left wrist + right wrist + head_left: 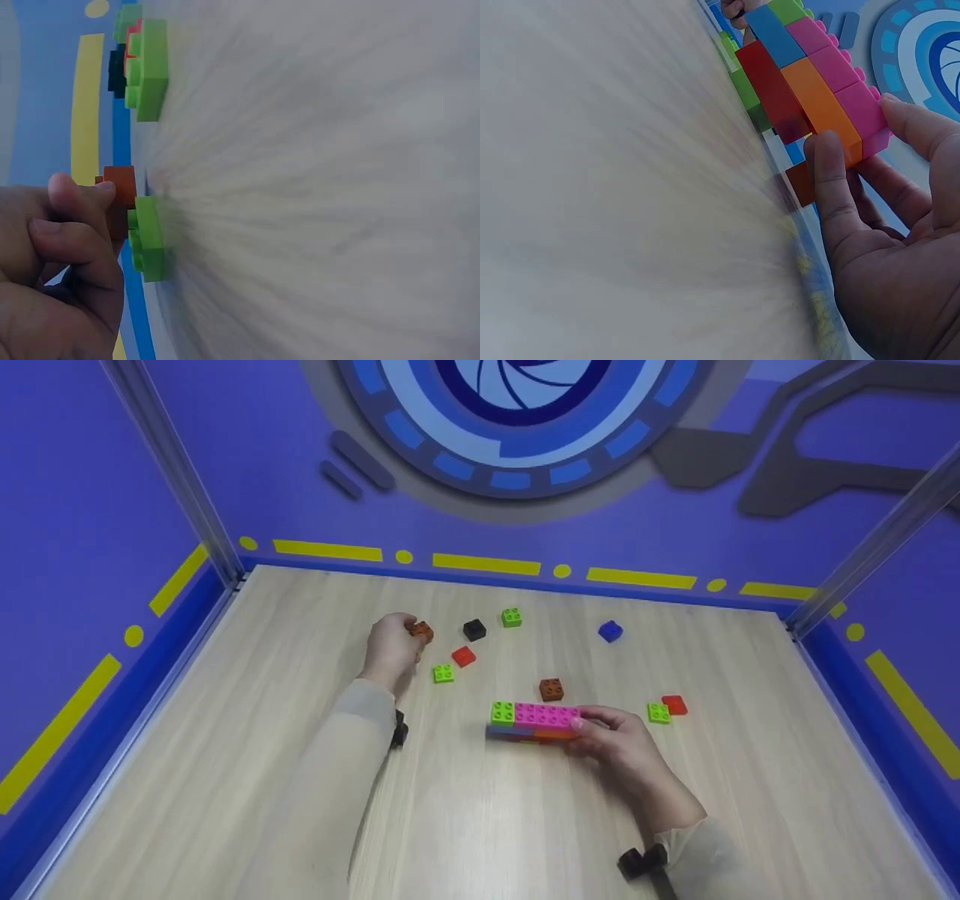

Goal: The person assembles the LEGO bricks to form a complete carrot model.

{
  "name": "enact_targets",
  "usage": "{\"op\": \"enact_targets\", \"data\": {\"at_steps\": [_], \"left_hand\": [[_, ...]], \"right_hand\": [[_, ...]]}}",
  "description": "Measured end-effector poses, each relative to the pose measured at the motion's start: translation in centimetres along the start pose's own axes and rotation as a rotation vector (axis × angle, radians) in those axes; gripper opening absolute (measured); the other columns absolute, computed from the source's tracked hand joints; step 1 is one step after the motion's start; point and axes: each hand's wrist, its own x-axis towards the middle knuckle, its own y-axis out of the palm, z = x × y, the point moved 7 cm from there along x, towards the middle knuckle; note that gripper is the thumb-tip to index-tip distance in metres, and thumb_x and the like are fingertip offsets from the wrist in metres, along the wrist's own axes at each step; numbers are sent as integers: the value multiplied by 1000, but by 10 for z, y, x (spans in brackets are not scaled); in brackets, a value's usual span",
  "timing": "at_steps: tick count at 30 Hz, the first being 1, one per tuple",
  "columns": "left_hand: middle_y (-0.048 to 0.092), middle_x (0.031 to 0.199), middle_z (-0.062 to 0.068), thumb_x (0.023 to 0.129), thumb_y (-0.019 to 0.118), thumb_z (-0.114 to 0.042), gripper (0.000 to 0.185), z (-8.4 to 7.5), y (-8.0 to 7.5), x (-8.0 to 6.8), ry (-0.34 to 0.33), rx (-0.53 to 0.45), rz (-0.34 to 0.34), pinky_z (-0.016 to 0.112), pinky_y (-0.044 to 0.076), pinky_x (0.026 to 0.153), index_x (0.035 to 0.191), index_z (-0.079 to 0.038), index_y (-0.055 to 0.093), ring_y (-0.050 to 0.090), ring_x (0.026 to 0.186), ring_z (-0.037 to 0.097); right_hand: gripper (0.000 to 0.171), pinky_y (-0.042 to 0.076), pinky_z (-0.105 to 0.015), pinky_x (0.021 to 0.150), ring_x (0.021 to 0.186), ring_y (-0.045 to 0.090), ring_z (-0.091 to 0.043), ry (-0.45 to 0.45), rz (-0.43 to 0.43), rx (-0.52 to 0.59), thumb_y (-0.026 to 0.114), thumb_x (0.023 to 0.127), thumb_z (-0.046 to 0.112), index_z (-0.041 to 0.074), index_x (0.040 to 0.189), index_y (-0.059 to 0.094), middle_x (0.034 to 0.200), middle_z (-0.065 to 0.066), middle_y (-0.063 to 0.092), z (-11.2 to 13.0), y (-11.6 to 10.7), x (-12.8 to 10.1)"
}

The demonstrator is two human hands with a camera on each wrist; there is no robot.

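My left hand is at the back left of the table, its fingertips pinching a brown brick with studs on top. In the left wrist view that brick shows at the fingertips, and a green brick appears close beside it. With thumb and fingers, my right hand grips the right end of a built block of bricks. Its top row is green and pink; the right wrist view shows blue and orange bricks below, then a red brick at the bottom.
Loose bricks lie about the wooden table: black, green, red, another green, brown and blue. At the right, a green brick touches a red one. Purple-blue walls enclose the back and sides.
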Motion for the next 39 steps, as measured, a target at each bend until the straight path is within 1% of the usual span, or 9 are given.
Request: {"op": "enact_targets", "data": {"at_steps": [6,9,12,16,19,22,27,32,39], "left_hand": [[76,142,18,109,71,-11,40,-12,-3,-11,108,24,-26,44,62,110,147,0,71,74,127,30],[74,146,17,108,73,-12,38,-19,-2,-21,162,33,-17,47,58,119,145,-1,73,70,138,33],[72,148,16,109,74,-16,37,-26,2,-35,219,19,4,49,54,124,144,-4,74,67,141,34],[69,149,11,108,77,-20,35,-39,8,-57,294,18,21,44,59,103,142,-11,77,69,115,29],[70,145,8,107,79,-20,34,-48,14,-74,344,17,38,38,56,85,141,-14,77,63,99,23],[72,144,6,107,80,-20,34,-55,19,-90,393,-6,52,35,56,89,140,-16,78,66,109,22],[73,144,6,105,81,-19,34,-58,30,-108,423,-80,97,39,61,99,139,-17,79,70,125,26],[74,138,6,105,81,-17,33,-58,42,-115,446,-119,167,38,63,101,138,-15,79,72,125,27],[76,138,8,105,80,-15,33,-58,62,-123,485,-105,307,43,64,106,138,-11,79,74,125,26]], "right_hand": [[51,68,-31,92,103,81,-19,-36,11,4,80,107,24,-3,149,69,135,-11,79,3,1,1],[50,68,-30,91,99,81,-18,-54,17,3,79,108,22,-6,148,68,131,-9,80,3,1,1],[47,69,-31,88,97,81,-19,-52,6,9,79,107,20,-6,146,70,128,-7,80,1,1,1],[48,69,-32,87,96,81,-21,-58,10,14,79,108,20,-6,146,70,127,-7,81,2,2,1],[48,69,-32,86,94,81,-20,-60,12,14,79,108,21,-6,147,69,126,-6,82,3,3,2],[48,69,-32,85,94,81,-20,-49,6,23,79,107,20,-5,147,70,124,-5,83,2,3,2],[49,69,-31,85,97,80,-18,-47,20,13,79,108,22,-3,149,70,127,-6,84,4,3,2],[49,68,-30,85,98,79,-18,-47,12,2,79,108,22,-2,150,70,131,-7,83,4,2,2],[49,67,-28,83,103,77,-17,-29,9,10,79,108,24,1,150,71,134,-7,81,2,3,2]]}}
